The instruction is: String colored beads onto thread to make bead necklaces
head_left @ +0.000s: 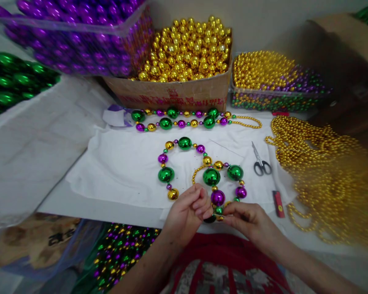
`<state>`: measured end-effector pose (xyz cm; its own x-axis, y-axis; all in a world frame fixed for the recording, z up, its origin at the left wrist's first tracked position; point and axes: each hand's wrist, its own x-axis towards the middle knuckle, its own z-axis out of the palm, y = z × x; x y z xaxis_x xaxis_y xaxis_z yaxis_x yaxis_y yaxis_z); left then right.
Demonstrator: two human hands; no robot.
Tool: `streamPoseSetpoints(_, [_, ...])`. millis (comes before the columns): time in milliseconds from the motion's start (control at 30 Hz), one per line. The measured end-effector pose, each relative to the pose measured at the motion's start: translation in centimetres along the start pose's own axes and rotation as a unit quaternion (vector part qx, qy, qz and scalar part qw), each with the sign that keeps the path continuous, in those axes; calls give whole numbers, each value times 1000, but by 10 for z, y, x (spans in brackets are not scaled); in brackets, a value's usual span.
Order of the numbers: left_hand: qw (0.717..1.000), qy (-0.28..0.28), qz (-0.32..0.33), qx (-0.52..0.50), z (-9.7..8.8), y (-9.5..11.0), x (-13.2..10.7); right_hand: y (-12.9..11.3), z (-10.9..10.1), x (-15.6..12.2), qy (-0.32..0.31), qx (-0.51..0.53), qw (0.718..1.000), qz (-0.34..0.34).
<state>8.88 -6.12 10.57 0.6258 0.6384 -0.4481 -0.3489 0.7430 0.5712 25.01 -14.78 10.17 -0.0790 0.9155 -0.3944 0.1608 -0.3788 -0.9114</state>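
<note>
Fingers of the right hand pinch a thin cord beside the beaded strand; left hand tightly curled, contents hidden. Scissors lie farther right.

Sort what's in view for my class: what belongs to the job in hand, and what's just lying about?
Likely in the job: bead strand at the left hand and right hand; scissors; gold bead chains; box of gold beads.
Likely lying about: crumpled purple-and-white piece; brown packaging; small red item, use unclear.
</note>
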Motion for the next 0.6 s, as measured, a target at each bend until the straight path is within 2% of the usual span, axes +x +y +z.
streamPoseSetpoints(167, [989,56,-16,-134,-17,-21,-3,12,9,4,9,-6,1000,-7])
streamPoseSetpoints(267, [981,74,-27,-176,-21,-27,-2,17,10,5,1,0,1000,-22])
streamPoseSetpoints(600, [990,15,53,-130,-4,-4,-9,2,3,9,-8,62,998,-10])
